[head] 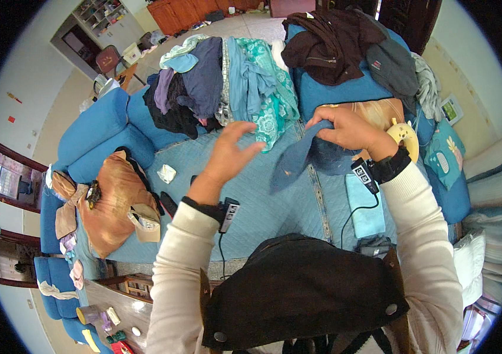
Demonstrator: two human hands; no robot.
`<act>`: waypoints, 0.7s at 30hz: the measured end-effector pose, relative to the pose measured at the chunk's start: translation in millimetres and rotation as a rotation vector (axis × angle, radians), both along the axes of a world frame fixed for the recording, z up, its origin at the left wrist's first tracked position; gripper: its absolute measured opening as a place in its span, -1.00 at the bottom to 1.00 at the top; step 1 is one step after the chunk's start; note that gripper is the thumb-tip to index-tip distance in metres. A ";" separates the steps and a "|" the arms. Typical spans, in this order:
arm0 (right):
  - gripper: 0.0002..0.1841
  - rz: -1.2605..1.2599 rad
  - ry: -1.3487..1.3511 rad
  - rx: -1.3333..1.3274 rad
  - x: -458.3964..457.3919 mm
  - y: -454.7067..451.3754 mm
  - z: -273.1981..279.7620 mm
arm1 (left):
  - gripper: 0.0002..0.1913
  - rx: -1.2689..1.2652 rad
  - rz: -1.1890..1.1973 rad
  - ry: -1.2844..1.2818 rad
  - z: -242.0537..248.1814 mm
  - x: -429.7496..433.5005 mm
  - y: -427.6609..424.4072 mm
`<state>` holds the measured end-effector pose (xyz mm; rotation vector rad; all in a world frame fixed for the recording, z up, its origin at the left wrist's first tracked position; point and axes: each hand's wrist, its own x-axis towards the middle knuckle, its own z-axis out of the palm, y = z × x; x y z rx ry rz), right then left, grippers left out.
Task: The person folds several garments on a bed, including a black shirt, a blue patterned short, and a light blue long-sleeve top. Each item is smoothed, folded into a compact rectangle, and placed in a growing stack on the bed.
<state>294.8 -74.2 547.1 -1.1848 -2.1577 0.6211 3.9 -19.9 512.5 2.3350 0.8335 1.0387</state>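
Observation:
My right hand [350, 130] pinches a piece of dark blue cloth [295, 161] by its upper edge. The cloth hangs down in loose folds above the quilted blue cover [251, 208] of the sofa. To the left, my left hand [228, 152] is raised with thumb and fingers apart and nothing between them. Beyond it, a turquoise floral cloth [273, 128] drapes over the sofa back, beside light blue garments [246, 79]. A folded light blue towel [368, 212] lies below my right wrist.
Dark clothes [335, 44] are heaped on the back corner, with a grey cap [392, 66] beside them. On the left are an orange-brown cushion [114, 203] and a beige cap [147, 223]. A yellow neck pillow [410, 141] lies at right. A wooden table [118, 296] stands lower left.

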 end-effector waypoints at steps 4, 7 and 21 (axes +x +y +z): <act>-0.77 0.086 -0.064 -0.050 -12.8 -3.4 24.8 | -0.44 0.020 -0.109 0.038 10.0 53.4 -34.3; -0.76 0.044 -0.066 -0.041 -17.4 -6.1 31.4 | -0.46 -0.115 -0.063 0.016 22.3 83.0 -53.3; -0.83 -0.046 0.187 -0.172 1.1 -11.8 20.4 | -0.73 -0.198 0.113 0.487 8.0 6.7 -27.2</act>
